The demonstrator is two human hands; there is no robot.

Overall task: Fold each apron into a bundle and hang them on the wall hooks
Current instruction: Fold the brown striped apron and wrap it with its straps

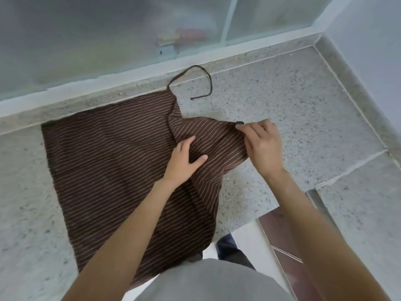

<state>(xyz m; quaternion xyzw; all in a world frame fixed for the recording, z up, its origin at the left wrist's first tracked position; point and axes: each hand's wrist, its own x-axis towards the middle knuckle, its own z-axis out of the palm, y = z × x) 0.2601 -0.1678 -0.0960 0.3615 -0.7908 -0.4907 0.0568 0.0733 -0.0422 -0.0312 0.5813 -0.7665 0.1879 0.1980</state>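
Right hand (263, 146): fingers pinched shut on the apron's (112, 161) far right corner, thumb and forefinger meeting at a small dark tab on the edge; the corner is lifted slightly off the counter.
Left hand (184, 162): palm down, fingers spread and flat, pressing the cloth just left of the right hand; it grips nothing, only pins the fabric.
Cloth between hands: rucked into soft folds; a flap is turned over from the right side towards the middle.
Apron: brown with thin pale stripes, spread mostly flat on the counter, near edge hanging over the front beside the person's grey shirt (208, 281).
Strap (195, 80): dark, runs from the apron's far edge in a loose loop, free end lying on the counter, well clear of both hands.
Counter (303, 101): speckled grey stone with a raised lip at back and right.
Window (108, 29): frosted glass behind the counter, white frame; blurred coloured shapes behind it, cannot identify.
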